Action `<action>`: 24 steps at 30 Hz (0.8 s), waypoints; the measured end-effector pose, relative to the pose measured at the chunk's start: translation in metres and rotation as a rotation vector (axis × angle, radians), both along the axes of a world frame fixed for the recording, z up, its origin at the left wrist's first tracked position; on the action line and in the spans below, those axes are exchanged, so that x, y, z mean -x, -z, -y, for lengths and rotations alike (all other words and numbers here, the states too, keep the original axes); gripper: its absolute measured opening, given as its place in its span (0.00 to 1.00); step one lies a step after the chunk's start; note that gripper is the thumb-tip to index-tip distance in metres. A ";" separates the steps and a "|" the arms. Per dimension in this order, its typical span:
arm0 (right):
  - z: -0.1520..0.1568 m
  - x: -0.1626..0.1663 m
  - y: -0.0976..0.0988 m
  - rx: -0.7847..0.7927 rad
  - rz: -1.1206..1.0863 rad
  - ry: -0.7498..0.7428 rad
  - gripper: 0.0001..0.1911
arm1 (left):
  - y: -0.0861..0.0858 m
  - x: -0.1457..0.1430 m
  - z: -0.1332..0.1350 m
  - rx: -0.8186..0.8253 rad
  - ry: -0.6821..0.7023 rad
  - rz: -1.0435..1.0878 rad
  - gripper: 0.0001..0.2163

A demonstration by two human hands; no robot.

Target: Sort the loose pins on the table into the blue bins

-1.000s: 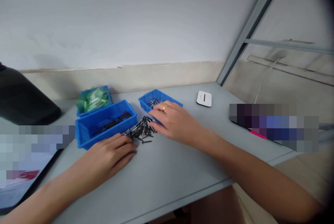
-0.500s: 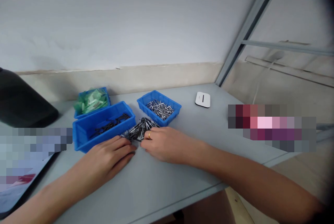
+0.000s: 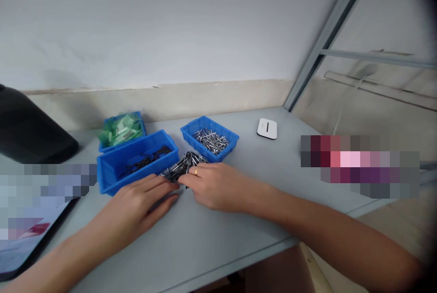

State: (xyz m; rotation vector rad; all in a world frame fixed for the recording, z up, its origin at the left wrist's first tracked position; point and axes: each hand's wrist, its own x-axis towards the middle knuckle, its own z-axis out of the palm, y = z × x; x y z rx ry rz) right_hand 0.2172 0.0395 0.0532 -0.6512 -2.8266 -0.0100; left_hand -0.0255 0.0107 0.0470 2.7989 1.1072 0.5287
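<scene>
A pile of thin metal pieces (image 3: 189,161), dark and silver mixed, that look like screws or nails, lies on the grey table between two blue bins. My left hand (image 3: 145,204) rests at the pile's near left edge, fingers stretched forward and thumb apart. My right hand (image 3: 216,186), with a ring on one finger, is at the near right side, its fingers curled down against the pile. Its fingertips are partly hidden, so whatever they pinch cannot be made out. Dark pieces lie in the left blue bin (image 3: 105,177); shiny silver ones fill the right blue bin (image 3: 232,143).
Behind the left bin stands a small blue bin with green plastic bags (image 3: 124,128). A white device (image 3: 267,129) sits on the table (image 3: 273,170) at the right. A dark rounded object (image 3: 32,129) and a mat (image 3: 25,256) are at the left. A metal frame (image 3: 319,49) rises at the right.
My right hand's fingers have shifted slightly left, closer to my left fingertips. My left thumb has spread a little from its fingers. The view has shifted slightly.
</scene>
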 end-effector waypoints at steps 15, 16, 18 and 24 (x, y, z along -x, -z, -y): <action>0.003 0.005 -0.003 -0.133 -0.102 -0.131 0.09 | -0.004 -0.003 0.007 0.167 -0.013 0.158 0.11; 0.002 0.005 -0.003 -0.140 -0.109 -0.130 0.09 | -0.005 -0.003 0.007 0.165 -0.020 0.162 0.11; 0.001 0.004 -0.003 -0.152 -0.129 -0.103 0.08 | -0.006 -0.003 0.007 0.164 -0.033 0.169 0.11; -0.002 0.002 -0.001 -0.141 -0.088 -0.016 0.13 | -0.003 0.000 0.006 0.185 -0.078 0.214 0.08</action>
